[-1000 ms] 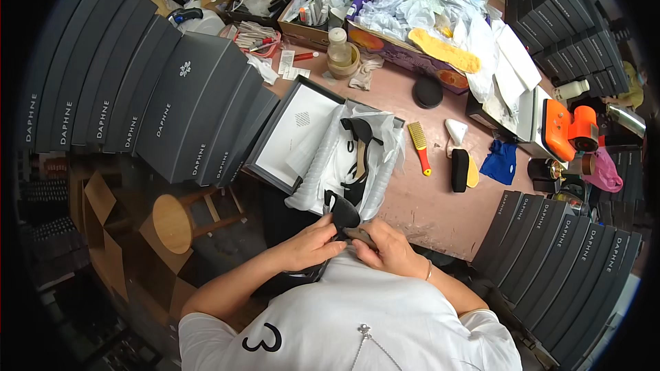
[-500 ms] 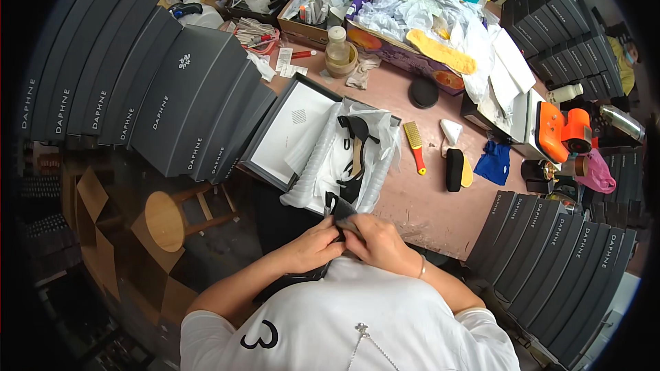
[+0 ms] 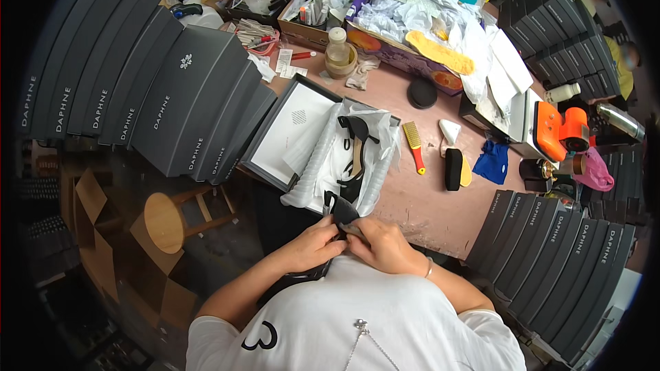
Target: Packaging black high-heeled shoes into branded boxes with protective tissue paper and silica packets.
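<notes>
Low in the middle of the frame, the left hand point(image 3: 311, 247) and right hand point(image 3: 382, 246) both pinch a black shoe point(image 3: 339, 211) close to the body. Just above it, an open box point(image 3: 292, 134) with white paper holds another black shoe point(image 3: 357, 154) on the pink worktop point(image 3: 426, 206).

Grey boxes point(image 3: 172, 96) stacked left; more point(image 3: 557, 247) right.

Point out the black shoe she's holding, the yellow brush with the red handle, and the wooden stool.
Black shoe point(image 3: 339, 211), head view, on its upper above the hands.
Yellow brush point(image 3: 412, 136), head view, on the yellow bristle head.
Wooden stool point(image 3: 163, 222), head view, on the round seat.
</notes>
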The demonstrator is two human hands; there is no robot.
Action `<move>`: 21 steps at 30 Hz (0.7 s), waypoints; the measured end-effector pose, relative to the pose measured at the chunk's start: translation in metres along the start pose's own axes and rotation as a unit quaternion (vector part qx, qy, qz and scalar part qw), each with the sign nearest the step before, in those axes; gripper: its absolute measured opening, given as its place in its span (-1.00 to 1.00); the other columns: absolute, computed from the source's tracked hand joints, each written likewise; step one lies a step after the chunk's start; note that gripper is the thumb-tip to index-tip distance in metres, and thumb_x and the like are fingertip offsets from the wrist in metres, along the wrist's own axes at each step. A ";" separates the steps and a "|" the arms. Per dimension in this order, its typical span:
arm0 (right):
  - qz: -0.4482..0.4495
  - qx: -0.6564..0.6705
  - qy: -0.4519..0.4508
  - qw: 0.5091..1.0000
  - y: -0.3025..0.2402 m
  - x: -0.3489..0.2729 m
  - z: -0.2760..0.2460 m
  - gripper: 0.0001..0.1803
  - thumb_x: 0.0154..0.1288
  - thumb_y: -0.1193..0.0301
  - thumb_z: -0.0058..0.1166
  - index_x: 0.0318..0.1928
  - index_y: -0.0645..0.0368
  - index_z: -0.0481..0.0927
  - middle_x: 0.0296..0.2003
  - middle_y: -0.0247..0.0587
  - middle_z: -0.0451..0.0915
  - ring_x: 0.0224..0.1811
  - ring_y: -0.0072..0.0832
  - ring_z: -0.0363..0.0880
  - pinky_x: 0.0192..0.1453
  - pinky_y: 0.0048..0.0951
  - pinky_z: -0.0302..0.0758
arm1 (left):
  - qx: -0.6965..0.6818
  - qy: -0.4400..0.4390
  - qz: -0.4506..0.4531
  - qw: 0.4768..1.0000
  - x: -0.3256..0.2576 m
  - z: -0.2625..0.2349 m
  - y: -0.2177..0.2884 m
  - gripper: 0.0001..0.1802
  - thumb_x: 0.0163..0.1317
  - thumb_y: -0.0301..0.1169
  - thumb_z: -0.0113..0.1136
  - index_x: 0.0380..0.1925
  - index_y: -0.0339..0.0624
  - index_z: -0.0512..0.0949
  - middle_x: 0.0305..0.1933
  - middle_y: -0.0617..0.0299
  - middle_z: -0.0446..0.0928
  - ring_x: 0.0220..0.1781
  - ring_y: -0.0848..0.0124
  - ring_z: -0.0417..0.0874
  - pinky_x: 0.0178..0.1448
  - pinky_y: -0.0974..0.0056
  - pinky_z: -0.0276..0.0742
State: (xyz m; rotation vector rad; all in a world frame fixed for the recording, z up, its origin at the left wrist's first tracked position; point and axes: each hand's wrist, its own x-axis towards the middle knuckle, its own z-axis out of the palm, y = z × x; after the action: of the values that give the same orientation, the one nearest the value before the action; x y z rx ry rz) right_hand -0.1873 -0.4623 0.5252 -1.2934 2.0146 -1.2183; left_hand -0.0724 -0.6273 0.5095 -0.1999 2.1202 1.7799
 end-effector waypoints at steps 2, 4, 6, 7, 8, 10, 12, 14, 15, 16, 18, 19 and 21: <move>-0.025 -0.039 0.006 0.999 -0.002 0.014 0.005 -0.84 0.18 0.43 0.09 -0.40 0.23 0.41 -0.55 -0.03 0.48 -0.54 -0.08 0.54 -0.51 -0.17 0.46 | 0.011 0.002 0.012 1.000 0.003 0.003 0.000 -0.71 0.20 -0.39 0.05 -0.16 -0.41 0.50 0.07 -0.12 0.40 0.12 0.06 0.46 0.22 0.15 0.35; -0.029 -0.112 -0.008 0.993 0.005 0.050 0.012 -0.85 0.17 0.43 0.11 -0.38 0.22 0.44 -0.53 -0.02 0.50 -0.52 -0.08 0.56 -0.50 -0.18 0.47 | 0.017 -0.001 0.038 0.999 0.006 0.009 -0.001 -0.71 0.24 -0.35 0.06 -0.19 -0.40 0.47 0.01 -0.16 0.38 0.06 -0.02 0.46 0.17 0.10 0.38; -0.058 -0.011 0.075 0.995 0.010 0.066 0.008 -0.84 0.15 0.44 0.14 -0.33 0.24 0.47 -0.52 -0.03 0.52 -0.56 -0.15 0.55 -0.52 -0.24 0.43 | 0.062 0.022 0.087 0.994 0.005 0.008 0.007 -0.71 0.24 -0.34 0.06 -0.19 -0.38 0.47 0.01 -0.17 0.37 0.06 -0.04 0.46 0.16 0.10 0.39; 0.011 0.049 0.079 0.996 0.008 0.062 -0.004 -0.85 0.18 0.46 0.13 -0.28 0.27 0.50 -0.52 -0.12 0.50 -0.57 -0.35 0.48 -0.51 -0.35 0.39 | 0.054 0.024 0.063 0.996 0.003 0.004 0.010 -0.71 0.24 -0.35 0.07 -0.14 -0.36 0.46 0.03 -0.18 0.35 0.04 -0.05 0.46 0.13 0.10 0.40; 0.077 0.108 0.080 0.988 0.007 0.057 -0.019 -0.85 0.21 0.49 0.12 -0.23 0.29 0.53 -0.53 -0.20 0.49 -0.58 -0.56 0.41 -0.50 -0.47 0.36 | 0.043 0.028 0.054 0.997 0.001 0.002 0.013 -0.70 0.23 -0.36 0.07 -0.12 -0.36 0.46 0.03 -0.17 0.35 0.04 -0.04 0.46 0.13 0.10 0.40; 0.122 0.144 0.072 0.979 0.019 0.042 -0.034 -0.84 0.21 0.44 0.13 -0.25 0.29 0.54 -0.57 -0.24 0.46 -0.56 -0.61 0.33 -0.49 -0.51 0.32 | 0.024 0.035 0.036 0.998 -0.002 -0.003 0.020 -0.67 0.23 -0.37 0.08 -0.08 -0.37 0.46 0.04 -0.16 0.34 0.03 -0.03 0.46 0.11 0.10 0.41; 0.130 0.087 0.021 0.988 0.019 0.025 -0.040 -0.82 0.17 0.42 0.17 -0.28 0.27 0.54 -0.59 -0.08 0.49 -0.59 -0.43 0.44 -0.46 -0.40 0.40 | 0.027 0.054 0.055 0.997 -0.003 -0.003 0.019 -0.65 0.22 -0.38 0.08 -0.04 -0.37 0.45 0.03 -0.13 0.33 0.02 -0.02 0.46 0.12 0.12 0.41; 0.097 0.106 -0.002 0.990 0.002 0.015 -0.036 -0.80 0.16 0.41 0.19 -0.27 0.27 0.54 -0.56 -0.04 0.51 -0.56 -0.30 0.52 -0.43 -0.36 0.44 | 0.021 0.049 0.047 0.997 -0.003 -0.002 0.019 -0.65 0.22 -0.39 0.07 -0.04 -0.36 0.46 0.03 -0.13 0.33 0.02 -0.02 0.46 0.12 0.11 0.41; 0.054 0.077 0.001 0.996 -0.002 0.010 -0.025 -0.80 0.16 0.40 0.19 -0.28 0.27 0.54 -0.56 -0.03 0.50 -0.55 -0.23 0.54 -0.44 -0.33 0.45 | 0.024 0.058 0.061 0.996 -0.002 -0.001 0.017 -0.65 0.21 -0.39 0.06 -0.04 -0.36 0.46 0.03 -0.13 0.34 0.03 -0.02 0.46 0.13 0.11 0.41; 0.012 0.047 0.005 0.999 -0.004 0.008 -0.015 -0.80 0.16 0.40 0.19 -0.28 0.27 0.53 -0.55 -0.03 0.50 -0.53 -0.17 0.55 -0.45 -0.30 0.46 | 0.027 0.066 0.076 0.995 -0.001 0.002 0.014 -0.65 0.21 -0.39 0.05 -0.05 -0.36 0.46 0.03 -0.13 0.34 0.03 -0.02 0.46 0.14 0.11 0.41; -0.003 0.015 0.005 1.000 -0.002 0.014 -0.005 -0.80 0.16 0.41 0.20 -0.30 0.27 0.53 -0.52 -0.02 0.52 -0.53 -0.13 0.54 -0.45 -0.27 0.47 | 0.030 0.064 0.072 0.995 0.000 0.001 0.009 -0.65 0.20 -0.39 0.04 -0.05 -0.37 0.46 0.03 -0.14 0.35 0.04 -0.02 0.46 0.15 0.11 0.40; -0.009 -0.001 0.005 1.000 -0.001 0.017 -0.001 -0.81 0.16 0.41 0.21 -0.31 0.27 0.52 -0.50 -0.02 0.53 -0.53 -0.12 0.53 -0.45 -0.26 0.47 | 0.030 0.054 0.053 0.997 -0.001 -0.001 0.006 -0.65 0.20 -0.39 0.03 -0.06 -0.37 0.46 0.03 -0.14 0.36 0.05 -0.02 0.46 0.16 0.11 0.40; -0.001 -0.026 -0.023 0.999 0.000 0.026 0.005 -0.82 0.16 0.42 0.18 -0.36 0.26 0.48 -0.52 -0.03 0.51 -0.53 -0.11 0.52 -0.47 -0.24 0.46 | 0.030 0.044 0.015 0.998 -0.001 -0.001 0.003 -0.66 0.18 -0.38 0.00 -0.11 -0.40 0.47 -0.01 -0.14 0.39 0.07 0.00 0.46 0.17 0.10 0.40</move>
State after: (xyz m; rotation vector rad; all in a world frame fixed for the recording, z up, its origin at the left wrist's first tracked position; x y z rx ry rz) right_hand -0.1952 -0.4875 0.5247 -1.3359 2.0245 -1.1350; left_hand -0.0730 -0.6281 0.5129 -0.2355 2.2462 1.7526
